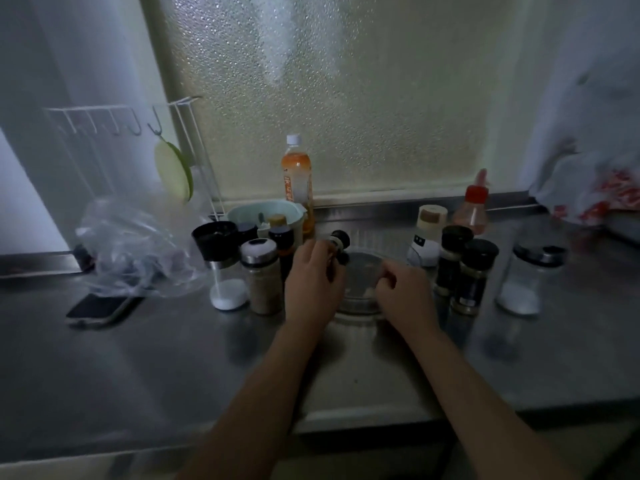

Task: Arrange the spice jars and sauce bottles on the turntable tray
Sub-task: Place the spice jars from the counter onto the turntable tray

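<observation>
While jars (464,271) flank the tray (360,271), hands (313,282) crowd it

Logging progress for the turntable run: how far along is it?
Early. Done: nothing; the clear turntable tray looks empty. In hand: the left hand holds a small dark-capped bottle at the tray's far-left edge; the right hand rests on the tray's right rim. Left: the jars and bottles on the steel counter, both sides.

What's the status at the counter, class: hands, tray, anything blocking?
Left hand grips a small black-capped bottle, tilted at the tray's left edge. Right hand rests on the turntable tray; its grip unclear. Jars crowd both sides.
</observation>
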The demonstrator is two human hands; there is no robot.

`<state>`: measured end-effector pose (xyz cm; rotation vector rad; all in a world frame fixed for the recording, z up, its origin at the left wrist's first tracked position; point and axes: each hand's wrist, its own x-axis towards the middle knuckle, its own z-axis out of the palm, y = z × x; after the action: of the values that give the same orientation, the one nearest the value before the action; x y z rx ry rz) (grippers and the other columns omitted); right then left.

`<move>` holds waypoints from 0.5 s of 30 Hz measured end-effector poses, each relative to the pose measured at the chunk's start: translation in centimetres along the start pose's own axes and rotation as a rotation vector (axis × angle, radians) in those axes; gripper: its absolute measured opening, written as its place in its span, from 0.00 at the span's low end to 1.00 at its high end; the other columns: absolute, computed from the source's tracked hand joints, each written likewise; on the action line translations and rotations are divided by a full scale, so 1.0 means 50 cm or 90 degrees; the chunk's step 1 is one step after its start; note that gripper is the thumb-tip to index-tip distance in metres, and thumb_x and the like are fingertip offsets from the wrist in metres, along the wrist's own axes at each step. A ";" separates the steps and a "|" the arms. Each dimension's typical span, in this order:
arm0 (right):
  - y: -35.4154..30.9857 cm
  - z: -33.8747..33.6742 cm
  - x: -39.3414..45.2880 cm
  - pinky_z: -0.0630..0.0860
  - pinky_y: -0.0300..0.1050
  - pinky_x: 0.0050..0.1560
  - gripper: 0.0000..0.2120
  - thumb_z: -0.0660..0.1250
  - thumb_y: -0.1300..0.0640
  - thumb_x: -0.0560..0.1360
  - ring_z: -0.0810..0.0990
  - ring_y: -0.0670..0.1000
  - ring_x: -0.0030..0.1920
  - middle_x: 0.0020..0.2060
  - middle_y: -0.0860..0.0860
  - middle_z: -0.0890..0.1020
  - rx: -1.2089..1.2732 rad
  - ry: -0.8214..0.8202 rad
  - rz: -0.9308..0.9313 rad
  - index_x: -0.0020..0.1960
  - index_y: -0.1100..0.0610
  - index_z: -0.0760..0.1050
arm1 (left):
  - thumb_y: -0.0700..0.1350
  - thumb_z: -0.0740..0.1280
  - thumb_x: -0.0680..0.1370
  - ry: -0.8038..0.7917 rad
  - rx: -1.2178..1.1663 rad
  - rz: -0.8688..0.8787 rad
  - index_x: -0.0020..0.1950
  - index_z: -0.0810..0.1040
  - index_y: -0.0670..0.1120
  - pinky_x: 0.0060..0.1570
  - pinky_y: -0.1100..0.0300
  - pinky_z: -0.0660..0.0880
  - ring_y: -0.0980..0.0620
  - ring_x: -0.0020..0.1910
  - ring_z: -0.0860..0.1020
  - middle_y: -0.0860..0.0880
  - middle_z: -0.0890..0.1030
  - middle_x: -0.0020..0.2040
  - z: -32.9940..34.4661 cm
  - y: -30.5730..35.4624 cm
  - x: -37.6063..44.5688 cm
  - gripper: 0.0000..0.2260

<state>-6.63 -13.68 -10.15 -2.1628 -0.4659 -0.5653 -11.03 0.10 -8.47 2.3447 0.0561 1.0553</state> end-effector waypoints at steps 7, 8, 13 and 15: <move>-0.001 -0.022 -0.009 0.58 0.38 0.26 0.13 0.61 0.67 0.71 0.64 0.49 0.24 0.23 0.60 0.71 0.072 0.083 -0.005 0.28 0.68 0.69 | 0.48 0.67 0.74 -0.068 -0.068 -0.061 0.58 0.73 0.45 0.48 0.60 0.66 0.48 0.54 0.73 0.46 0.74 0.58 -0.002 -0.018 0.016 0.14; 0.001 -0.019 -0.009 0.61 0.42 0.26 0.13 0.61 0.66 0.71 0.68 0.53 0.25 0.24 0.62 0.74 0.078 0.093 -0.009 0.30 0.68 0.71 | 0.49 0.68 0.74 -0.092 -0.072 -0.082 0.60 0.72 0.46 0.50 0.59 0.68 0.47 0.55 0.73 0.45 0.73 0.59 0.000 -0.021 0.018 0.16; -0.011 -0.024 -0.006 0.72 0.52 0.36 0.10 0.59 0.58 0.71 0.76 0.57 0.34 0.33 0.58 0.78 0.047 0.209 -0.072 0.38 0.62 0.75 | 0.47 0.67 0.74 -0.142 0.007 -0.138 0.54 0.74 0.43 0.46 0.57 0.70 0.44 0.51 0.76 0.43 0.79 0.51 0.002 -0.028 0.031 0.12; -0.017 -0.031 -0.005 0.70 0.53 0.49 0.10 0.61 0.58 0.69 0.75 0.58 0.46 0.44 0.58 0.79 -0.002 0.334 -0.047 0.48 0.60 0.74 | 0.48 0.66 0.74 -0.138 0.088 -0.135 0.43 0.74 0.43 0.37 0.58 0.68 0.46 0.42 0.76 0.45 0.79 0.41 0.000 -0.018 0.035 0.08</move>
<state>-7.65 -14.47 -8.89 -1.9048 -0.2544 -1.1328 -9.67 1.28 -7.76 2.4967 0.2976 0.7113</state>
